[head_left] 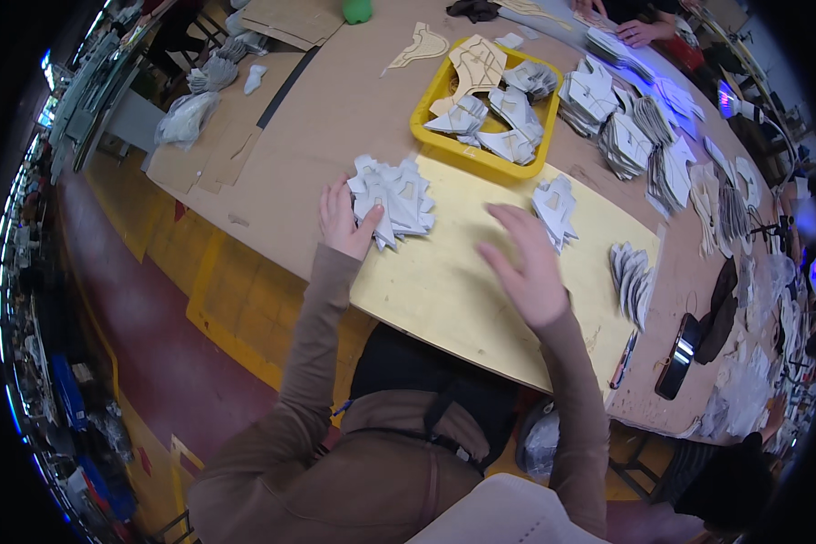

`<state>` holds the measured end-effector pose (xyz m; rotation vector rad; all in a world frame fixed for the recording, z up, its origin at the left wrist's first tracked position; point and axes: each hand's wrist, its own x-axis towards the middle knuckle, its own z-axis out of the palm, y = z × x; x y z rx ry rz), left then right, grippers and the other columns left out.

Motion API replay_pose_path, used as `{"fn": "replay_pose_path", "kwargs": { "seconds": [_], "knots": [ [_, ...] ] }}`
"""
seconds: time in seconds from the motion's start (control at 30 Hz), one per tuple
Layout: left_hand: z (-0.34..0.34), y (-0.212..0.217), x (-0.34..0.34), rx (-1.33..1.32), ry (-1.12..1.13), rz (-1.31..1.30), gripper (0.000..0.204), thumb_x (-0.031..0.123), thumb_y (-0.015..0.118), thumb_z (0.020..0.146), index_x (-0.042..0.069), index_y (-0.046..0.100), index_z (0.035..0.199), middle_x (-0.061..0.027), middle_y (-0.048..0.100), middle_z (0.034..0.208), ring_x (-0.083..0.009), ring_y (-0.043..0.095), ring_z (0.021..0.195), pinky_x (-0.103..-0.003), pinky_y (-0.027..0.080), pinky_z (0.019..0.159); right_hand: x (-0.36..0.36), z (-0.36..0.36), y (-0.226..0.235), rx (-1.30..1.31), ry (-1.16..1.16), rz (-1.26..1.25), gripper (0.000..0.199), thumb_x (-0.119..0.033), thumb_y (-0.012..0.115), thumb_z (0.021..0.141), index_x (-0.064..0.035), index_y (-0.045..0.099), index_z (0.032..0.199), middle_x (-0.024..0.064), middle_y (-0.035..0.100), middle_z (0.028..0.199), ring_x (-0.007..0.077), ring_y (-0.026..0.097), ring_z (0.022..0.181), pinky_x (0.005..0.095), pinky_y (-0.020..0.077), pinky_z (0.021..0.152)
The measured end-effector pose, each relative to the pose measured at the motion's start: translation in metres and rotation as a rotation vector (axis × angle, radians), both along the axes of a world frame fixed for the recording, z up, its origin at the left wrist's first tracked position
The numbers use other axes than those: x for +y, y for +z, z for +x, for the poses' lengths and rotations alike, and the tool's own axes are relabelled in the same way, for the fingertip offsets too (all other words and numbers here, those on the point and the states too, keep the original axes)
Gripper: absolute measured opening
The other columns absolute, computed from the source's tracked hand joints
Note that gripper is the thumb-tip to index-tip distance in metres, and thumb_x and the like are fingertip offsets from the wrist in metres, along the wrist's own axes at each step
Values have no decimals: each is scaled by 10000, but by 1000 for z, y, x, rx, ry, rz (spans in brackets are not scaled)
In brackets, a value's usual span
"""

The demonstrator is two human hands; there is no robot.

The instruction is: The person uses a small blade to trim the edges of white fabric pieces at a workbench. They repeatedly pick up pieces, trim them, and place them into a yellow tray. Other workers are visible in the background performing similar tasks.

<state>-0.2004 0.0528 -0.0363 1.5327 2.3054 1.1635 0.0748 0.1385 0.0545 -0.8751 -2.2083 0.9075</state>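
A fanned pile of white-grey cut pieces (403, 201) with jagged edges lies at the left of a pale yellow board (444, 281). My left hand (343, 218) grips that pile at its left side, thumb on top and fingers along the edge. Over the board's middle, my right hand (528, 272) is slightly blurred, with thumb and fingers apart and nothing between them. Just beyond it lies a smaller stack of similar pieces (555, 210). Another fanned stack (632, 283) rests near the board's right edge.
Behind the board stands a yellow tray (485, 163) holding bundled pieces and a tan template (477, 65). More stacks (624, 145) cover the table's right side. A phone (677, 355) and a pen (623, 361) lie at right. A co-worker's hand (639, 33) shows at the far side.
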Motion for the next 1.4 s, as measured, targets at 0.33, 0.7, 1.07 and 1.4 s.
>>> {"fn": "replay_pose_path", "kwargs": {
  "seconds": [0.33, 0.7, 1.07, 1.4],
  "knots": [
    [16, 11, -24, -927, -230, 283, 601, -70, 621, 777, 3, 389, 1327, -160, 418, 1349, -241, 410, 1296, -355, 347, 1067, -13, -106, -43, 152, 269, 247, 570, -134, 704, 801, 15, 434, 1281, 224, 453, 1320, 416, 407, 1265, 470, 341, 1064],
    [33, 21, -27, -400, -380, 330, 713, -137, 425, 583, 75, 369, 1261, -161, 459, 1316, -411, 231, 1418, -509, 171, 1158, -18, -90, -38, 86, 333, 297, 614, -124, 734, 666, -67, 504, 1233, 118, 563, 1104, 294, 541, 1078, 428, 388, 970],
    [57, 22, -33, -532, -490, 125, 746, -174, 383, 603, 40, 349, 1316, -158, 488, 1248, -347, 350, 1366, -478, 123, 1175, -29, -61, -32, -31, 230, 278, 639, -271, 801, 667, -87, 511, 1206, 117, 520, 1188, 293, 492, 1140, 520, 282, 1065],
    [64, 13, -27, -499, -572, 276, 676, -180, 508, 667, 54, 322, 1274, -144, 455, 1195, -262, 487, 1194, -392, 369, 1061, -39, -54, -39, -97, 277, 403, 616, -212, 789, 669, -88, 514, 1206, 94, 560, 1125, 272, 544, 1098, 510, 267, 1041]
  ]
}}
